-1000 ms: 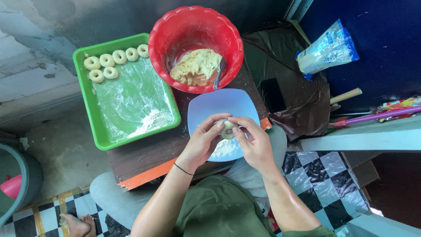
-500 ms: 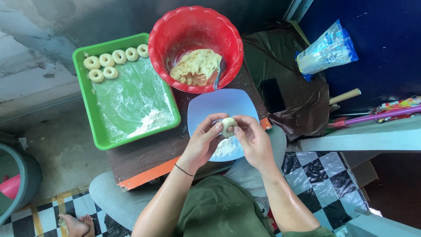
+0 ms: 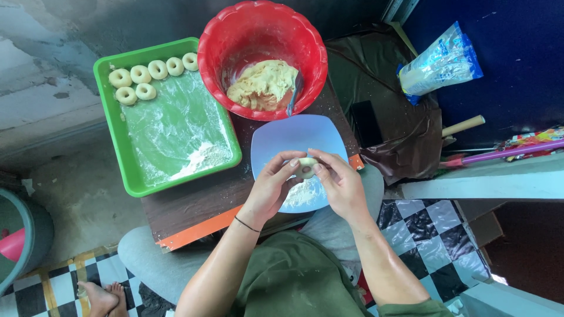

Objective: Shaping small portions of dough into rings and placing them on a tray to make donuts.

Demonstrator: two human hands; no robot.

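My left hand (image 3: 271, 186) and my right hand (image 3: 338, 181) pinch a small pale dough ring (image 3: 305, 167) between their fingertips, held just above a light blue square plate (image 3: 294, 140) dusted with flour. Beyond the plate stands a red plastic bowl (image 3: 214, 58) with a lump of yellowish dough (image 3: 262, 86) and a spoon inside. At the left lies a green tray (image 3: 111, 135), floured, with several shaped dough rings (image 3: 141, 74) lined along its far edge.
The plate, bowl and tray rest on a small dark board with an orange edge (image 3: 202, 226) across my lap. A plastic bag of flour (image 3: 439, 60), a wooden handle (image 3: 464, 125) and brown cloth (image 3: 405, 144) lie right. A teal bucket (image 3: 23, 235) sits far left.
My fingers have turned and worked the dough ring slightly between both hands; the hands stay over the blue plate. Nothing else has moved.
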